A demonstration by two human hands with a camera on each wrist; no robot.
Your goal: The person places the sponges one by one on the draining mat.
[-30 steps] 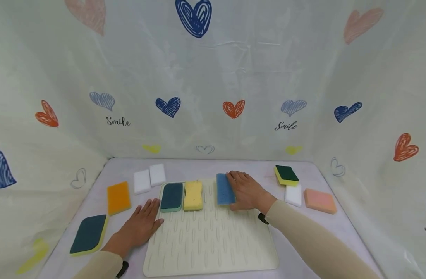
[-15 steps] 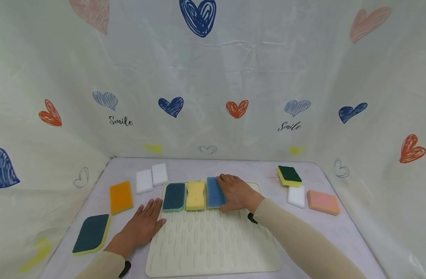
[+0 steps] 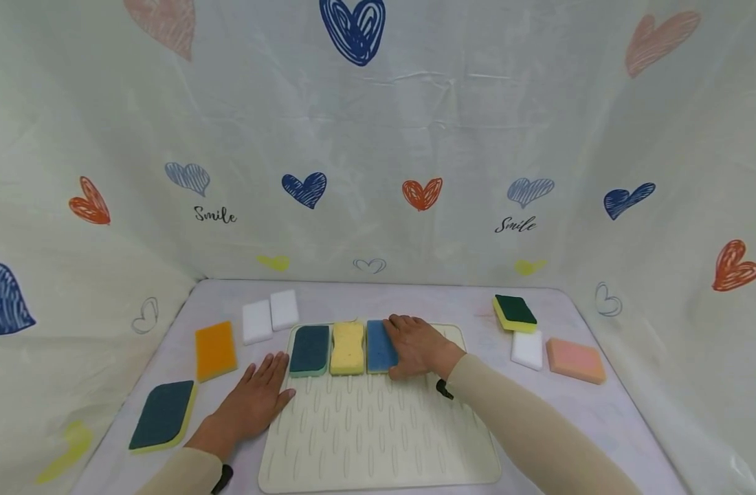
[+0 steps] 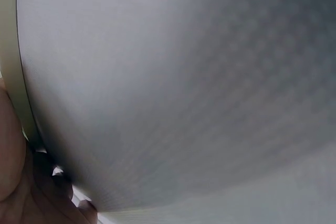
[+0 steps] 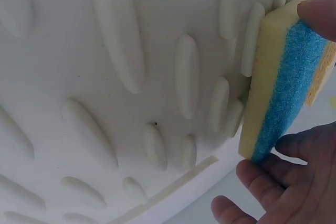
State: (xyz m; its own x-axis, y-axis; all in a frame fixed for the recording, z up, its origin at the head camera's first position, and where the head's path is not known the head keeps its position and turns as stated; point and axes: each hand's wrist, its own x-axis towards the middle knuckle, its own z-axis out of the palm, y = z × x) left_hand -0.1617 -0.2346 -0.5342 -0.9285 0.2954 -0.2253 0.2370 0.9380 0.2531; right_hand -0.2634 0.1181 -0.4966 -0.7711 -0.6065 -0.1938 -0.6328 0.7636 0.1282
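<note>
My right hand (image 3: 420,349) holds a blue-topped sponge (image 3: 381,347) on the cream ribbed mat (image 3: 378,436), thumb at the near end and fingers at the far end. In the right wrist view the sponge (image 5: 286,85) shows a blue scouring layer over a pale yellow body, spanned by thumb and fingertips. Left of it, in a row along the mat's far edge, lie a yellow notched sponge (image 3: 348,349) and a dark teal-topped sponge (image 3: 310,349). With fingers stretched out, my left hand (image 3: 254,399) rests at the mat's left edge.
To the left lie two white sponges (image 3: 257,322), an orange one (image 3: 216,350) and a large dark-topped one (image 3: 161,414). At right sit a green-and-yellow sponge (image 3: 515,313), a white one (image 3: 527,349) and a pink one (image 3: 576,359). A heart-printed sheet (image 3: 365,227) surrounds the table.
My right hand has slid the blue sponge leftward and slightly nearer, up beside the yellow one. The left hand stays in place; the head view has shifted a little.
</note>
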